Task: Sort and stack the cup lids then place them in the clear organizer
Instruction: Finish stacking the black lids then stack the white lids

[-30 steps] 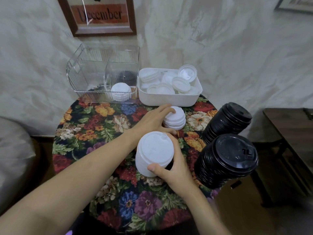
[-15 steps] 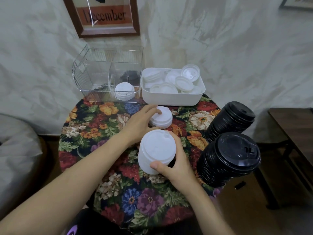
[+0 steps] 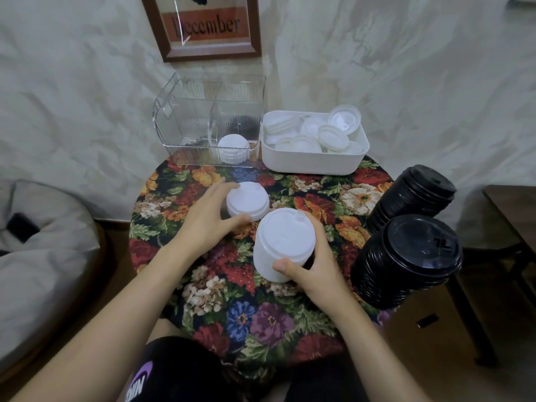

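The small stack of white lids sits just above the centre of the frame on the floral table. The left hand grasps it, thumb curled against its near edge and fingers bent round its far left rim. Just below and to the right, close beside it, stands the tall stack of white lids, top face up. The right hand grips this one, with the thumb pressed low on the near side and the fingers wrapped round the right side. I cannot tell whether either stack is lifted off the cloth.

Higher in the frame, at the table's far edge by the wall, is the organizer, clear and split by dividers. Its front right compartment holds a short white stack, and dark lids show in the compartment behind that.

Just beside the organizer's right wall is the white bin. Loose lids are heaped in it at all angles, one propped up at the far right corner.

At the right of the frame two piles of black lids lean at the table's edge. The upper black stack is behind the lower black stack, which is near the right hand but apart from it.

A framed print reading "December" hangs at the top, left of centre. A grey cushion fills the left edge, and a dark wooden side table shows at the right edge
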Demonstrator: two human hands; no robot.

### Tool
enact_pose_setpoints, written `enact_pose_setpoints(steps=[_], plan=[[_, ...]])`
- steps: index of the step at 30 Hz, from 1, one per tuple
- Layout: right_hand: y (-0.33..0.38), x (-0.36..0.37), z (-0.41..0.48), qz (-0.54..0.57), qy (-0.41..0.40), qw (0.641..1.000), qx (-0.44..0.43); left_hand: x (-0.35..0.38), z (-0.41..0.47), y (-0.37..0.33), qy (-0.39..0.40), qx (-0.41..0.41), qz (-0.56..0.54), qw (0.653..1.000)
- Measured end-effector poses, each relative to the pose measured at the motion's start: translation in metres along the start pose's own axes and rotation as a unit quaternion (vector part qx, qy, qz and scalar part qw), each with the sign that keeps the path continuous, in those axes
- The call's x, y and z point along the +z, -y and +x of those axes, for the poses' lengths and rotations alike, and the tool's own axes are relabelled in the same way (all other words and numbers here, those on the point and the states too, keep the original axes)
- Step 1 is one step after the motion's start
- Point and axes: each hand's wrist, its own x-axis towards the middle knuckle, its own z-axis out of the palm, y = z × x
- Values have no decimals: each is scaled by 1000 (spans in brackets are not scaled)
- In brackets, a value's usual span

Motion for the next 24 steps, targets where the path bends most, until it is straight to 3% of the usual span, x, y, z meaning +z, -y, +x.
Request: enact_pose_setpoints(steps=[9, 14, 18, 24], plan=[[-5, 0, 1, 5, -1, 1000, -1, 1, -5, 4, -63, -13, -38, 997], [-3, 0, 8, 1, 6, 1000, 1, -14, -23, -12, -123, -28, -194, 973], [-2, -1, 13, 3, 9, 1000, 9, -26, -46, -46, -38, 30, -302, 952], [-6, -2, 13, 11, 19, 1000, 10, -24, -50, -58, 113, 57, -246, 961]])
